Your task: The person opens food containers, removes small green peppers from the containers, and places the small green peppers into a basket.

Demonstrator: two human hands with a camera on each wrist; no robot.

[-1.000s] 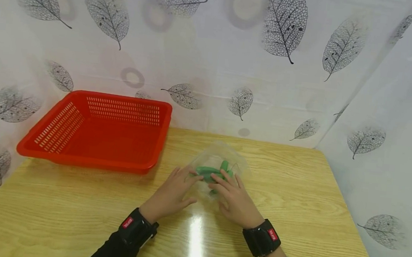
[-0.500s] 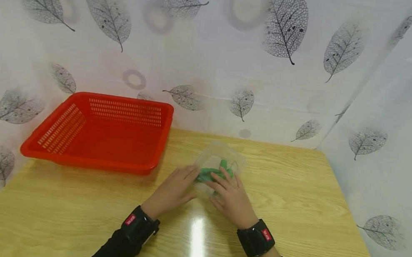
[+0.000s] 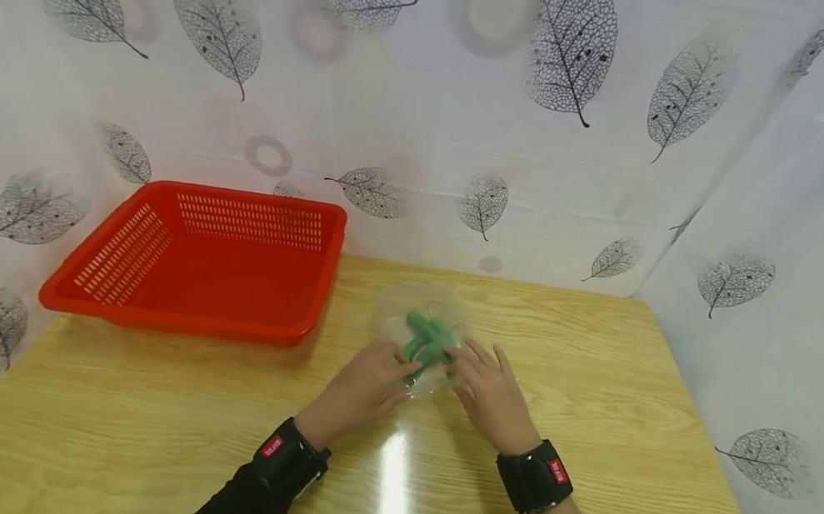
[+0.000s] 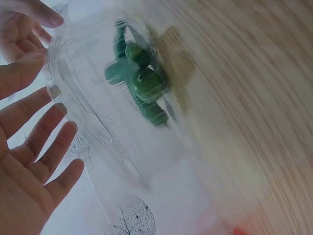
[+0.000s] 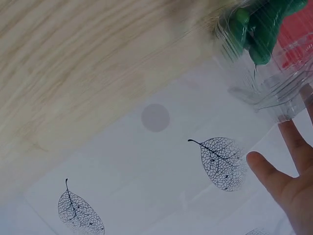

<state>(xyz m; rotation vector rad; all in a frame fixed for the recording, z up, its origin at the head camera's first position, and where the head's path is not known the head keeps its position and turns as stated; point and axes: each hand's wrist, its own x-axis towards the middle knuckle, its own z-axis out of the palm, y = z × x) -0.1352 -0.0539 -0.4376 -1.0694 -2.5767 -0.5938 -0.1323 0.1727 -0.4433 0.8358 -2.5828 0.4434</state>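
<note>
A clear plastic box with several green pieces inside, which look like small cucumbers or peppers, is between the two hands near the middle of the table. My left hand is at its near left side; in the left wrist view its fingers are spread and fairly straight, tips at the box's edge. On the near right side is my right hand, its fingertips touching the box. In the right wrist view, the fingers extend to the plastic rim and the green pieces show through the wall.
A red plastic basket with slotted walls stands at the back left of the wooden table. Behind and to the right hangs a white sheet printed with leaves. Both wrists wear black straps.
The box has turned between the hands and shifted slightly left, so the green pieces lie at a different angle. The left hand has moved a little right, and the right hand has shifted slightly right.
</note>
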